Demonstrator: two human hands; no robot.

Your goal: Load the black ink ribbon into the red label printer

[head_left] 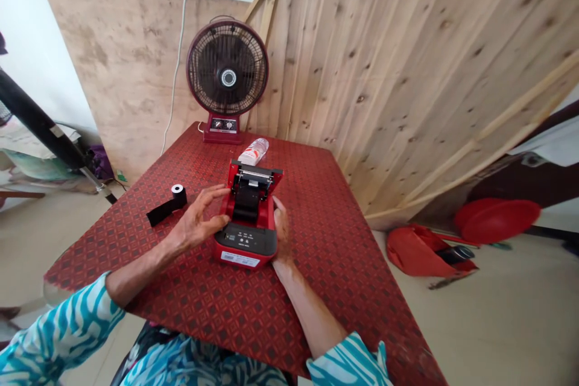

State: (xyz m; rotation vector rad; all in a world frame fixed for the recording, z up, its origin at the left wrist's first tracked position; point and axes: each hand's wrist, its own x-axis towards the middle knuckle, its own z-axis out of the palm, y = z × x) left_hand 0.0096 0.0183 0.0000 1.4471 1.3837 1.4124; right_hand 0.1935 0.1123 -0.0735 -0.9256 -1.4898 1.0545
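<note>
A red and black label printer (246,241) sits on the red patterned table, its lid raised at the back. Black ribbon (246,200) lies inside the opened printer. My left hand (201,217) rests at the printer's left side, fingers apart, with the thumb on the left edge near the front panel. Along the right side of the printer is my right hand (281,232), its fingers partly hidden behind the casing; whether they grip it I cannot make out. To the left, a roll of black ribbon (179,194) with a white core has a loose strip unrolled on the table.
A plastic bottle (254,151) lies behind the printer. A dark red fan (228,75) stands at the table's far edge (289,143), near a hanging white cord (178,54). Wooden boards lean behind. On the floor at right are a red bag (409,250) and a red basin (497,218).
</note>
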